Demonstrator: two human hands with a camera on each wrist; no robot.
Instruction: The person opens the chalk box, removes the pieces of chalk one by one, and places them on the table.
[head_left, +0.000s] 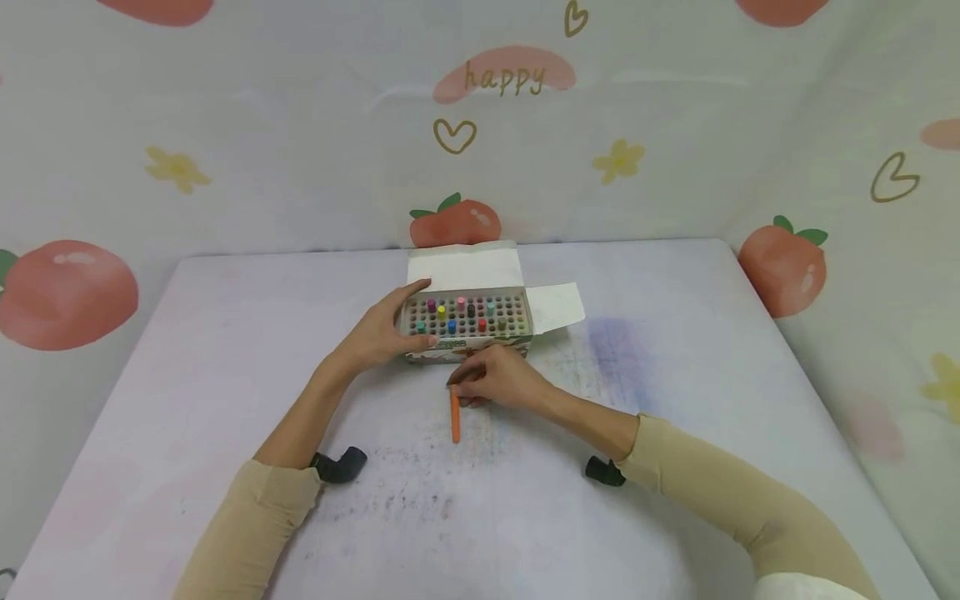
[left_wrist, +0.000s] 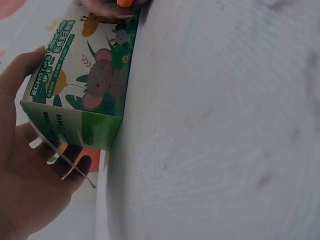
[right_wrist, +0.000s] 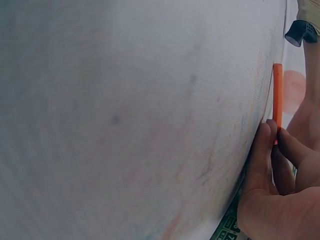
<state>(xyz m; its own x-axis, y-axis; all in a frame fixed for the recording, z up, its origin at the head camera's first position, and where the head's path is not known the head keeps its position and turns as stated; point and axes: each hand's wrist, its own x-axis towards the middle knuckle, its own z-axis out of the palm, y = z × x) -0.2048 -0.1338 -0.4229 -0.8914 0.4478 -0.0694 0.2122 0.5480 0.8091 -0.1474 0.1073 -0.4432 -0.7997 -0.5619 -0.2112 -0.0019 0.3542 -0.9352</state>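
On the table an open chalk box shows a holder of round holes, with several coloured chalk sticks poking up from it. The left hand grips the box's left end, thumb along the front edge and fingers toward the back. Animal pictures and green lettering cover the box's front in the left wrist view. Just in front of the box, the right hand pinches an orange chalk stick at one end between thumb and fingers. The stick's other end points toward the person, close over the table in the right wrist view.
The box's white lid stands folded back, and a side flap sticks out to the right. Purple and dark chalk smudges mark the white table. Black wrist cameras sit at both wrists. A fruit-patterned cloth hangs behind.
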